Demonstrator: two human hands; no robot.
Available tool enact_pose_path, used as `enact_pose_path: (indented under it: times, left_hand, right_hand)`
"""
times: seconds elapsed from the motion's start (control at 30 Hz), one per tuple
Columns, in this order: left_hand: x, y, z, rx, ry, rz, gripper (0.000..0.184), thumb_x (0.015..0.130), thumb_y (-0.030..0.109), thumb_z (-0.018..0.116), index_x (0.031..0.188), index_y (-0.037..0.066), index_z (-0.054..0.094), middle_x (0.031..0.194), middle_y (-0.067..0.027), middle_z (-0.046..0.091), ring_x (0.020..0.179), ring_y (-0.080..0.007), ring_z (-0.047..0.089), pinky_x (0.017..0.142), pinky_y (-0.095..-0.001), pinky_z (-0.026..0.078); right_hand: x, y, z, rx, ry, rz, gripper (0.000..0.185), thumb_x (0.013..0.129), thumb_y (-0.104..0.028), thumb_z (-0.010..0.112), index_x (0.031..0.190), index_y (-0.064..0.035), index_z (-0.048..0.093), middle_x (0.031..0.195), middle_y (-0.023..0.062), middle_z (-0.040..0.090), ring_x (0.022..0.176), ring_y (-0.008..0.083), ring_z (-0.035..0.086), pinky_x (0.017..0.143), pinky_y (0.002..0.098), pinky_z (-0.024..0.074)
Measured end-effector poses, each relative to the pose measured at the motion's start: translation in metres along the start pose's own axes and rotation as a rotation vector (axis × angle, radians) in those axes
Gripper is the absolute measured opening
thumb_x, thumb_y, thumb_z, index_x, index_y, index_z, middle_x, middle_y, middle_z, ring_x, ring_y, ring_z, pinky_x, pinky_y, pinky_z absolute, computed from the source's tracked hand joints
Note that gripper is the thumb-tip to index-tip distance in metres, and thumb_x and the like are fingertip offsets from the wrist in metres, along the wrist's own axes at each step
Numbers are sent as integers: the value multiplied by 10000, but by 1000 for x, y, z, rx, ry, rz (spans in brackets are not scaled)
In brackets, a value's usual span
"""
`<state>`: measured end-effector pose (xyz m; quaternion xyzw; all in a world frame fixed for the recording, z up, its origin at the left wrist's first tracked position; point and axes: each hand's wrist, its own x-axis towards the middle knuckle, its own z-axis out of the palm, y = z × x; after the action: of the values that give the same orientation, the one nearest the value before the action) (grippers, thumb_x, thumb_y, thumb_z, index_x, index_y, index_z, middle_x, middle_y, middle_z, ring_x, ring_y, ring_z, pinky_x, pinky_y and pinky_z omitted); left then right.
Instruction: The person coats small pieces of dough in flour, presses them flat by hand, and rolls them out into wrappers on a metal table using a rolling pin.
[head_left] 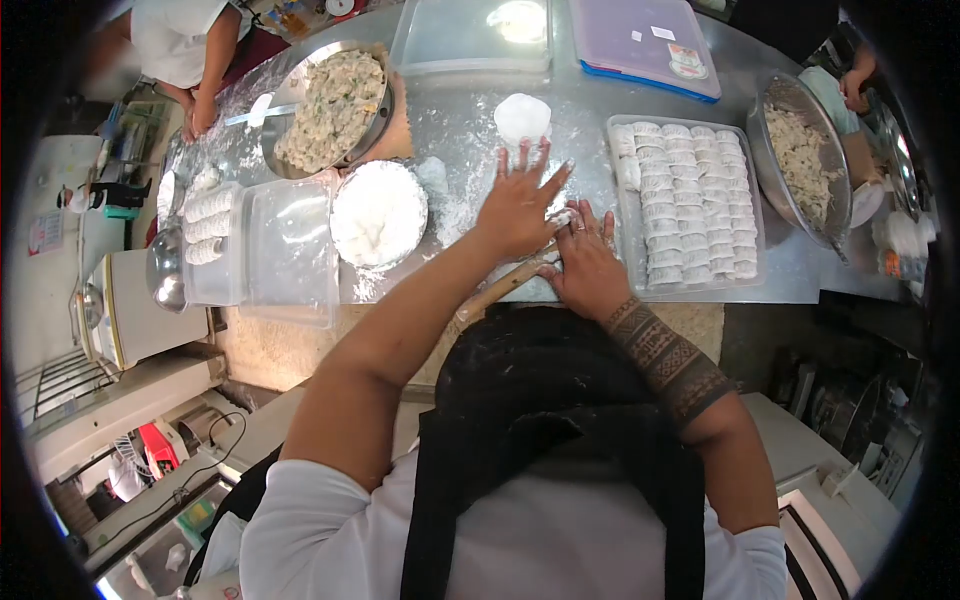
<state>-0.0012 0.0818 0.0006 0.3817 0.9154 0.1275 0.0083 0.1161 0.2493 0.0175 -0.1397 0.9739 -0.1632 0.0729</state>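
Note:
My left hand (520,205) reaches over the floured metal table with its fingers spread, just below a flat round of white dough (523,119). Beside it, my right hand (587,258) lies with its fingers stretched forward. A small floury white piece (563,217) shows between the two hands; part of it is hidden, so its kind is unclear. A wooden rolling pin (500,287) lies slantwise below my hands, its upper end close to my right thumb. To the left stands a bowl of white flour (379,215).
A tray of floured dumplings (690,205) in rows stands at right, beside a metal bowl of filling (800,165). At upper left is a wide pan of filling (330,110). Clear plastic containers (290,240) line the left. A lidded purple box (640,40) sits behind. Other people stand across the table.

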Motion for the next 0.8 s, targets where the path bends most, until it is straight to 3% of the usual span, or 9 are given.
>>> enact_pose_path:
  times: [0.13,0.23,0.33,0.37,0.4,0.47,0.57,0.67,0.8]
  left_hand:
    - [12,5,16,-29,-66,-69,851,993,438,612,1709,116,281,1742,-331,189,1613,-553,153,1301,-677,76]
    - [14,7,19,-102,-18,-101,792,1022,344,580,1706,86,275,1737,-320,220,1622,-523,161,1323,-616,71]
    - [14,-18,22,-697,166,-173,740,1036,222,567,1698,64,276,1709,-303,315,1609,-469,257,1330,-528,173]
    - [2,-26,10,-798,117,-325,636,1029,125,579,1637,52,410,1625,-283,468,1530,-436,428,1268,-454,348]
    - [-3,-31,-12,-643,131,-365,512,989,114,649,1497,66,598,1457,-261,629,1369,-431,597,1132,-439,500]
    - [-20,-35,-32,-337,49,-423,351,954,124,703,1299,62,715,1275,-231,715,1207,-423,680,1031,-461,545]
    - [-40,-37,-24,-266,-150,-371,287,886,159,783,1144,49,721,1158,-213,733,1100,-405,704,961,-469,553]
    - [-42,-29,-19,-408,-107,-379,289,809,157,838,1027,37,691,1109,-211,728,1049,-402,711,921,-457,559]
    - [-43,-17,-18,-604,-26,-509,409,733,79,843,1084,44,637,1061,-195,721,1025,-396,712,901,-455,561]
  right_hand:
    - [-1,0,3,6,11,-1,848,1028,-516,617,1515,153,436,1645,359,359,1635,467,159,1302,677,38]
    - [0,-1,0,-33,-29,9,841,1027,-511,622,1526,141,436,1653,367,342,1637,470,146,1305,671,24]
    - [1,2,1,-10,23,-28,848,1028,-503,624,1549,131,413,1666,367,323,1640,466,142,1304,674,22]
    - [1,3,2,-10,23,-34,850,1028,-502,623,1558,125,403,1673,359,317,1641,461,142,1305,672,23]
    - [0,4,2,-10,20,-37,853,1028,-501,623,1568,119,393,1681,350,312,1642,457,143,1306,670,23]
    - [-1,7,4,-19,23,-74,849,1030,-493,623,1581,105,380,1690,332,311,1643,450,150,1307,671,32]
    - [-2,12,4,-26,15,-148,822,1034,-473,626,1591,80,381,1693,303,326,1638,444,171,1307,673,58]
    - [-1,14,3,-4,-6,-167,790,1036,-454,627,1596,49,386,1682,288,351,1629,445,200,1307,670,81]
    - [2,13,5,11,10,-162,778,1033,-443,637,1600,30,391,1668,278,380,1618,444,235,1309,660,98]
